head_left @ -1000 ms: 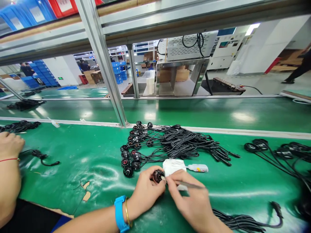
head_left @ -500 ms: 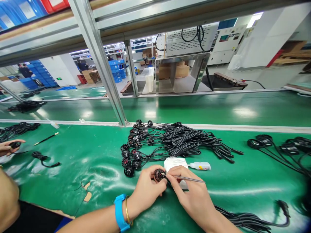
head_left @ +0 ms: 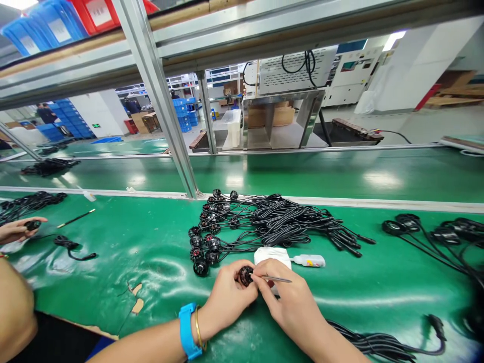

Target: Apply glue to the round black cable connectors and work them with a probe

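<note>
My left hand (head_left: 230, 288) is closed around a small round black part (head_left: 246, 275), its open ringed face turned toward my right hand. My right hand (head_left: 289, 297) pinches a slim silver metal tool (head_left: 278, 279) like a pen. The tool's tip reaches the face of the round part; whether it touches inside is too small to tell. Just behind my right hand lies a crumpled white cloth (head_left: 270, 255), partly covered by my fingers. Beside it is a small clear squeeze bottle (head_left: 310, 260) on its side.
Several black cables (head_left: 287, 222) with round black heads (head_left: 200, 267) lie behind my hands. More cables lie at front right (head_left: 374, 345) and far right (head_left: 454, 234). At left, a co-worker's hand (head_left: 17, 231) holds another round part. A metal post (head_left: 162, 101) rises behind.
The metal tool's angle has shifted and less of it shows beyond my right fingers. My right hand has moved slightly left, toward the round part. The whole view has tilted a little.
</note>
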The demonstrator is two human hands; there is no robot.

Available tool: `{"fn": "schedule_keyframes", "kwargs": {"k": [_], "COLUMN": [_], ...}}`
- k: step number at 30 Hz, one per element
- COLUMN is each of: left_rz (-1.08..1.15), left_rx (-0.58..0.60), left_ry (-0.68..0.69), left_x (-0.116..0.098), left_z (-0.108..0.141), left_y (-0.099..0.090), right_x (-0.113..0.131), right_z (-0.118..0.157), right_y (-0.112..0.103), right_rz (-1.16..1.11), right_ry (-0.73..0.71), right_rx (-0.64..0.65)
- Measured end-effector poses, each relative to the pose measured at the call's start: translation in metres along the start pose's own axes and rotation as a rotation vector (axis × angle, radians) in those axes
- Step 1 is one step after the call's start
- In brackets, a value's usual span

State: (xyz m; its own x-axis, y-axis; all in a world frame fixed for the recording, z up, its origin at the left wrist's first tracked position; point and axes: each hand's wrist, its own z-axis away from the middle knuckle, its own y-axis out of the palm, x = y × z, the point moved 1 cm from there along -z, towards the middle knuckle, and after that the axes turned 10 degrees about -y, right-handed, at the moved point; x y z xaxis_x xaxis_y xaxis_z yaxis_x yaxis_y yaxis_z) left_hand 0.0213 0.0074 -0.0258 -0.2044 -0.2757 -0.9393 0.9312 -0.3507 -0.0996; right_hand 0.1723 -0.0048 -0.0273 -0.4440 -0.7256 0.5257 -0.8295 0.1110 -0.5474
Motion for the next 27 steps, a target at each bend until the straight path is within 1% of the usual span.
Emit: {"fn": "schedule_keyframes", "kwargs": {"k": [2, 4, 6, 8, 11, 14, 16, 21, 24, 27], "left_rz": [-0.025, -0.047, -0.051, -0.041, -0.038, -0.035, -0.027, -0.007, 0.008, 0.011], "left_rx": [-0.018, -0.041, -0.054, -0.056, -0.061, -0.053, -0.043, -0.049, -0.053, -0.076], "left_ry": [-0.010, -0.019, -0.024, -0.029, -0.038, -0.042, -0.041, 0.029, 0.048, 0.054], "left_x": [-0.001, -0.002, 0.000, 0.002, 0.001, -0.002, -0.003, -0.001, 0.001, 0.000], "left_z": [0.001, 0.002, 0.002, 0.001, 0.000, 0.000, 0.000, 0.003, 0.004, 0.003], "left_y": [0.000, 0.000, 0.000, -0.001, -0.002, -0.001, 0.000, 0.001, 0.001, 0.001], "right_x": [0.002, 0.002, 0.002, 0.002, 0.005, 0.008, 0.008, 0.007, 0.009, 0.010], "right_z": [-0.004, -0.007, -0.007, -0.006, -0.003, 0.000, 0.003, 0.011, 0.011, 0.008], "right_y": [-0.007, -0.017, -0.025, -0.029, -0.024, -0.013, -0.006, 0.011, 0.017, 0.014], "right_rz": [-0.053, -0.088, -0.077, -0.049, -0.072, -0.125, -0.127, 0.009, 0.081, 0.003], "right_ry": [0.010, 0.044, 0.093, 0.124, 0.103, 0.069, 0.054, 0.005, -0.022, -0.002], "right_rx": [-0.034, -0.118, -0.214, -0.264, -0.226, -0.157, -0.135, -0.137, -0.140, -0.142]}}
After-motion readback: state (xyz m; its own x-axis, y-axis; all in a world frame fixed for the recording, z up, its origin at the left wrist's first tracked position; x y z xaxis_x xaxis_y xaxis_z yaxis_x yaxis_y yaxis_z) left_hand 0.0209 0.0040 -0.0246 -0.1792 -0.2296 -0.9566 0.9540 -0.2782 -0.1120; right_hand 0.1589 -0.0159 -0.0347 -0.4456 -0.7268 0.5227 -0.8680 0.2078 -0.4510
